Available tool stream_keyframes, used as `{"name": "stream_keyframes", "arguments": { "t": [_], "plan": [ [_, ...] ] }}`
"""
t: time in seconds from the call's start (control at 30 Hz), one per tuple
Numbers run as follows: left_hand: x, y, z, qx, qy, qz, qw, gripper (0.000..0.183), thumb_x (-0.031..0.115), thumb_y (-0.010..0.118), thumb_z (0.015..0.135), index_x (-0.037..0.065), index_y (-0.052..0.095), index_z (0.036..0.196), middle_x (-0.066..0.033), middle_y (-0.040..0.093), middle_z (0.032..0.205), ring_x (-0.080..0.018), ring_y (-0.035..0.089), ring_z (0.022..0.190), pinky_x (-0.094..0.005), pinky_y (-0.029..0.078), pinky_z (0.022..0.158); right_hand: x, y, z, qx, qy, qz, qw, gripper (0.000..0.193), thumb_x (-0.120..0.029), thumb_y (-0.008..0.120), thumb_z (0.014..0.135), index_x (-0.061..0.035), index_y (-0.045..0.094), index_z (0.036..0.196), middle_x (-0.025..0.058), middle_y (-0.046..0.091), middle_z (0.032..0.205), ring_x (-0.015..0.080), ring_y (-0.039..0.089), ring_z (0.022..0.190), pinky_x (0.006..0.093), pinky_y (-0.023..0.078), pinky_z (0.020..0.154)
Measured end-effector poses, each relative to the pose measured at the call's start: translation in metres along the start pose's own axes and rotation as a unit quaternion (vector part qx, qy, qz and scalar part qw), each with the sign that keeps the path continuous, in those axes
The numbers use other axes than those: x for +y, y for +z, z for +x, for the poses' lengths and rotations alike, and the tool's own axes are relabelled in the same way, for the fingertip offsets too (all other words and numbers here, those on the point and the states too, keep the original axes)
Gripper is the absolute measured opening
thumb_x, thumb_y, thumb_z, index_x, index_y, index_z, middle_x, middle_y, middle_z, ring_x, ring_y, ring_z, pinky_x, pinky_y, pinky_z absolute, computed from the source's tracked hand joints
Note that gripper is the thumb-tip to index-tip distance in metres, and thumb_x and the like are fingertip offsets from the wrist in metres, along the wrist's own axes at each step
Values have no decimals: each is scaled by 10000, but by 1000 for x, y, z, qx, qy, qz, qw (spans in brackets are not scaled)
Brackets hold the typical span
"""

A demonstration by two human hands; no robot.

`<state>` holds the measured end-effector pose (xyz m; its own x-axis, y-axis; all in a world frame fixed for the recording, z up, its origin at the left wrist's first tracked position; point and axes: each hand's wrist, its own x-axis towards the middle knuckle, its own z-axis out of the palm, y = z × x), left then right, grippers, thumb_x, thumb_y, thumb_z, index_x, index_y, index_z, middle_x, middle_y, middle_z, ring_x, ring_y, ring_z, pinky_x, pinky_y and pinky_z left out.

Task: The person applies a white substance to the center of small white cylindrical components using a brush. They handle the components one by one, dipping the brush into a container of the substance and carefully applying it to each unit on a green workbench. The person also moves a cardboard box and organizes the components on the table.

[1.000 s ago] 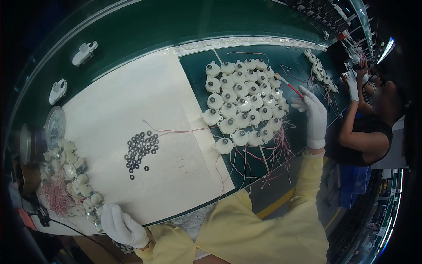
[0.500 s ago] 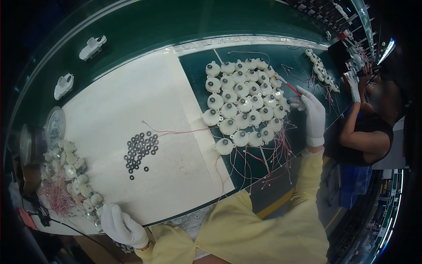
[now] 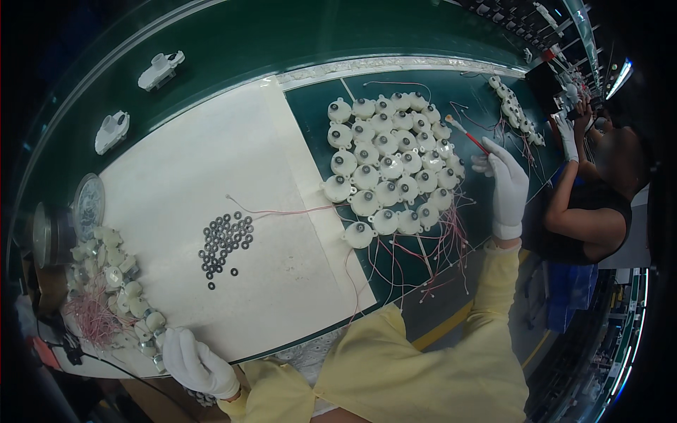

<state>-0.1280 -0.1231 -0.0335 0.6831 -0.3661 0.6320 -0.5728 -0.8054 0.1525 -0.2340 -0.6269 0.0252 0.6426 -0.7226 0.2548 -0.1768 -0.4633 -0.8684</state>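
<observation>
My right hand (image 3: 506, 185), in a white glove, pinches the red handle of a small brush (image 3: 474, 139). The brush points up and left, its pale tip just off the right edge of a group of round white motors (image 3: 386, 144). Most of these stand close together in rough rows, each with a dark centre on top; pink and white wires trail from them toward the near right. My left hand (image 3: 197, 363), gloved too, rests at the near left table edge with its fingers loosely bent. Beside it lies a heap of similar motors (image 3: 113, 275) with tangled wires.
Several black rings (image 3: 226, 241) lie on the white sheet (image 3: 282, 162). Two white plastic housings (image 3: 161, 70) sit on the green conveyor (image 3: 233, 35) beyond. Round clear containers (image 3: 89, 206) stand at left. A co-worker (image 3: 589, 204) works at right near a row of motors (image 3: 515, 109).
The brush tip has come off the motors at the right edge, and my right hand has shifted slightly right. Both housings on the conveyor have slid right and away. My left hand stays put.
</observation>
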Motion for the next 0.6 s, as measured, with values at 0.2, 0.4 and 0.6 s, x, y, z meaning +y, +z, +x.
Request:
{"name": "stream_keyframes", "arguments": {
  "t": [0.2,0.4,0.6],
  "plan": [
    [0,1,-1,3,1,-1,1000,258,-7,508,895,-29,611,1131,-172,628,1126,-381,589,1075,-471,460,934,-6,3,0,-13,22,13,1000,303,-50,476,949,70,625,1184,119,681,882,133,650,761,234,512,709],
    [-2,0,-3,2,2,-1,1000,261,-5,513,889,-30,610,1130,-186,623,1149,-385,588,1069,-475,460,934,-10,-4,0,-18,30,-12,999,276,-57,475,954,70,641,1135,108,675,875,129,650,748,238,517,689],
    [-5,2,-5,5,-1,-7,1000,269,-7,512,885,-31,610,1134,-199,620,1159,-385,589,1061,-473,462,928,-16,7,2,-1,-6,2,1000,270,-48,479,948,63,646,1128,99,678,867,122,649,742,236,513,685]
  ]
}}
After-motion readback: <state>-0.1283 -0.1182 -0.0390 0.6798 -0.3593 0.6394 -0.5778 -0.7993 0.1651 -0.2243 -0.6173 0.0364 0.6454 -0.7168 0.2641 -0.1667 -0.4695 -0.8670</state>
